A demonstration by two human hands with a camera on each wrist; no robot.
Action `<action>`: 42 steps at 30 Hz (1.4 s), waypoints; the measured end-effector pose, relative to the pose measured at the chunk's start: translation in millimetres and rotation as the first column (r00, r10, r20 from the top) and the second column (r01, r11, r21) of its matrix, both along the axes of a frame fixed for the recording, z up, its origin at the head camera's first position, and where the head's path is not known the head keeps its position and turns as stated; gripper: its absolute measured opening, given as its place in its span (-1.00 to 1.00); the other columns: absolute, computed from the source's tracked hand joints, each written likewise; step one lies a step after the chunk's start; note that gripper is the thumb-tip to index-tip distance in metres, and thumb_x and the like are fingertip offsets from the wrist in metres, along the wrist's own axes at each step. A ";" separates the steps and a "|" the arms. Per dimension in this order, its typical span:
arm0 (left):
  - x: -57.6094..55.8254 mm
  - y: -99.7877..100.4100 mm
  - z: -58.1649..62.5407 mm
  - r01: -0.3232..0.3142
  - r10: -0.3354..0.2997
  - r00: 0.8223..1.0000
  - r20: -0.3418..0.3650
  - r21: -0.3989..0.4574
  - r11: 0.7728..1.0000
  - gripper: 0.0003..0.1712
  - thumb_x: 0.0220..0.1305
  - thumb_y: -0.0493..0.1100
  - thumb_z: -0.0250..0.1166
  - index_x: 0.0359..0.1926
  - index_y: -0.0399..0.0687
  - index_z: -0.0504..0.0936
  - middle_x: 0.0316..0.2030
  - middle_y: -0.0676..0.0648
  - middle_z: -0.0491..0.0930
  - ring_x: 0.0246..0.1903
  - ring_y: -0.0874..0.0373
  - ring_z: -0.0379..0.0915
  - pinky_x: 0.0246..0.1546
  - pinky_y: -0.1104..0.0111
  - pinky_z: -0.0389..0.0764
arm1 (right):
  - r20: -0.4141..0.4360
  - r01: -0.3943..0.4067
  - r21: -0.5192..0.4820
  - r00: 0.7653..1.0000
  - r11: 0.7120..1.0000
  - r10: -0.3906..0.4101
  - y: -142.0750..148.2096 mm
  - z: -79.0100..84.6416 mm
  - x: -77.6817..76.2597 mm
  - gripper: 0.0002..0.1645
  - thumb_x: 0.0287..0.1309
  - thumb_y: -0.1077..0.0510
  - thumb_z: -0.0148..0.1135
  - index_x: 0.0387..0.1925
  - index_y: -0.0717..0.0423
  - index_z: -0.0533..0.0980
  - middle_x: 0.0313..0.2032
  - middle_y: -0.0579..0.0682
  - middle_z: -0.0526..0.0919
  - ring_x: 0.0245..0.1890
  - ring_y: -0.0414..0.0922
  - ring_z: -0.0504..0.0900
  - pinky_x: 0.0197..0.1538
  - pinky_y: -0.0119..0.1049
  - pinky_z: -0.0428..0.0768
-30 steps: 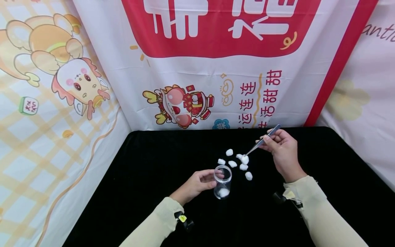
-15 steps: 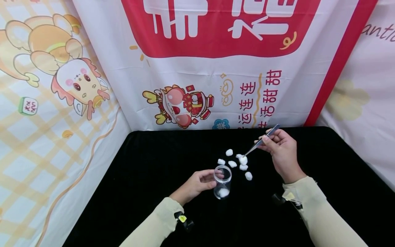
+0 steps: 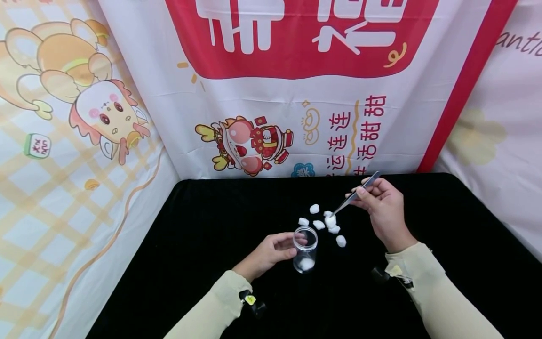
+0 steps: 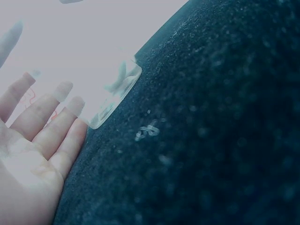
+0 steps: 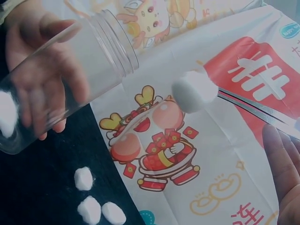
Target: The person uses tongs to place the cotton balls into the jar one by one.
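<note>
My left hand (image 3: 271, 254) holds a clear, lidless plastic jar (image 3: 311, 256) standing on the black cloth, the thumb at its near side and the fingers behind. White cotton (image 5: 7, 115) lies at the jar's bottom. Metal tweezers (image 3: 349, 199) are pinched in my right hand (image 3: 387, 214). Their tips grip a cotton ball (image 5: 194, 91), which the right wrist view shows held up off the table, a little way from the jar's mouth. In the left wrist view the fingers (image 4: 56, 126) lie against the jar (image 4: 119, 93), much of it washed out by glare.
Several loose cotton balls lie behind and right of the jar, among them one at the back (image 3: 314, 208) and one nearer the front (image 3: 340, 241). The black-covered table (image 3: 203, 221) meets a printed cloth backdrop (image 3: 178, 117) at its far edge.
My right hand has moved slightly left, carrying the tweezers and the cotton ball toward the jar. The left hand and jar have stayed put.
</note>
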State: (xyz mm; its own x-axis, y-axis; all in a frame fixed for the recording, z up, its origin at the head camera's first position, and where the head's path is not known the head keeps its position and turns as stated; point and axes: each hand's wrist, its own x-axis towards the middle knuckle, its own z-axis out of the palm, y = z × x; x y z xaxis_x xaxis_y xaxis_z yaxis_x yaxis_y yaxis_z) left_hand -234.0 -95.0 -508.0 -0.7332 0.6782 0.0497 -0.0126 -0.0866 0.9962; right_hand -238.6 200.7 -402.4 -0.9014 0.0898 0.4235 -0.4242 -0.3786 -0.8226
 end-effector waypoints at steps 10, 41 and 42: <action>0.4 -1.1 1.9 0.004 -0.004 1.000 0.002 -0.006 1.000 -0.47 0.36 -0.17 0.24 0.30 -0.21 0.42 0.21 -0.23 0.47 0.23 0.01 0.37 0.20 0.18 0.41 | 0.021 0.006 -0.021 1.000 1.000 -0.005 -7.7 -0.7 1.7 -0.86 0.22 0.39 0.22 -0.19 0.31 0.45 -0.35 0.15 0.69 -0.32 0.01 0.73 -0.23 -0.13 0.68; -0.5 0.9 -2.6 -0.001 0.002 0.998 -0.062 0.024 1.000 -0.46 0.34 -0.15 0.28 0.28 -0.27 0.43 0.18 -0.29 0.48 0.21 -0.01 0.39 0.17 0.20 0.44 | 0.067 -0.037 -0.005 0.997 0.999 0.037 -22.3 -8.5 6.7 -0.83 0.23 0.36 0.24 -0.17 0.29 0.45 -0.33 0.13 0.68 -0.29 -0.03 0.72 -0.21 -0.15 0.68; -0.4 0.9 -2.5 -0.001 0.003 0.998 -0.061 0.024 1.000 -0.46 0.34 -0.15 0.28 0.28 -0.27 0.44 0.18 -0.29 0.48 0.21 -0.01 0.39 0.17 0.20 0.44 | 0.068 -0.037 -0.005 0.997 0.999 0.037 -22.6 -8.7 6.7 -0.83 0.23 0.36 0.24 -0.17 0.28 0.45 -0.32 0.14 0.68 -0.29 -0.03 0.72 -0.21 -0.15 0.68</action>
